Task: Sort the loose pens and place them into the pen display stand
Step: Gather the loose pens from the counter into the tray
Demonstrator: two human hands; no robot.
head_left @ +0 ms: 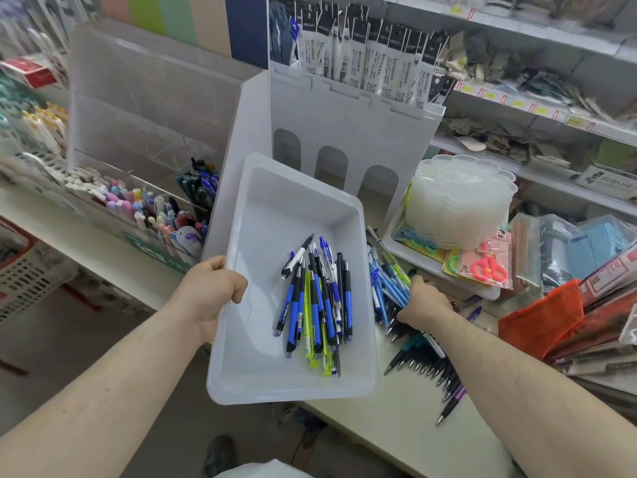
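Observation:
My left hand (pixel 213 291) grips the left rim of a white plastic tray (pixel 262 215), held tilted over the counter edge. Several blue, black and yellow-green pens (pixel 319 305) lie bunched in the tray's right half. To the tray's right, my right hand (pixel 422 300) rests on a pile of loose pens (pixel 389 288) on the counter, fingers curled into them. More dark pens (pixel 431 367) lie in a row nearer me. The white pen display stand (pixel 344 132) with arched slots stands behind the tray; packaged refills fill its top tier.
A clear acrylic stand (pixel 138 108) with mixed pens (pixel 155 212) is at the left. Stacked translucent palettes (pixel 458 201) and pink scissors (pixel 489 267) sit in a tray to the right. Packaged goods (pixel 568 326) crowd the right counter; shelves run behind.

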